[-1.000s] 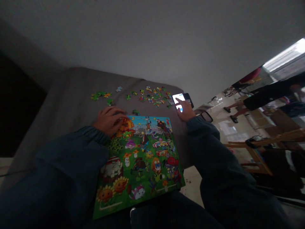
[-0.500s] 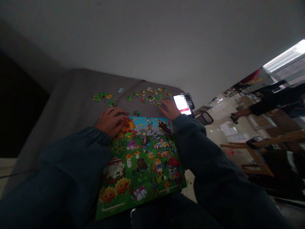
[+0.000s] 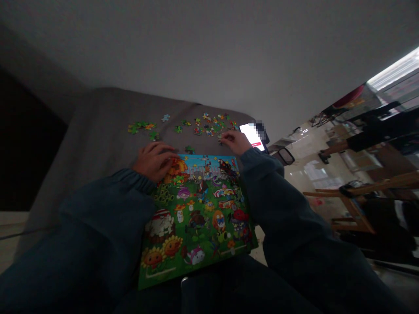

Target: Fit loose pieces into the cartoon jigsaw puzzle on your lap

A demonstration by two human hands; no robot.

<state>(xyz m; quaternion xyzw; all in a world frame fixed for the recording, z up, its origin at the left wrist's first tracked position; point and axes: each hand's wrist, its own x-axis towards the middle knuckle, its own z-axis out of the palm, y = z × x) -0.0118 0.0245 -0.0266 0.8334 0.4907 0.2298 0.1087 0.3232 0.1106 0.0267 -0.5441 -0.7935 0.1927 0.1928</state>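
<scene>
1 left hand [image 3: 153,162], 1 right hand [image 3: 234,142], 1 jigsaw puzzle [image 3: 196,222], 1 lit smartphone [image 3: 252,136], 1 standing person [image 3: 369,139]

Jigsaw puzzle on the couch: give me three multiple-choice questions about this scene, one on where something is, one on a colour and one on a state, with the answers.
1. Where is the lit phone compared with the puzzle?
A. Past its far right corner, beside the right hand
B. In the middle of the picture
C. Along its near edge

2. What colour is the sky along the puzzle's far edge?
A. Red
B. Black
C. Blue

3. What is the left hand doing?
A. Holding the phone
B. Resting on the puzzle's far left corner
C. Hanging off the couch

Answers: 1 A, the phone's bright screen shows beyond that corner. 2 C, the strip is plainly blue. 3 B, the spread fingers lie on the puzzle.
</scene>
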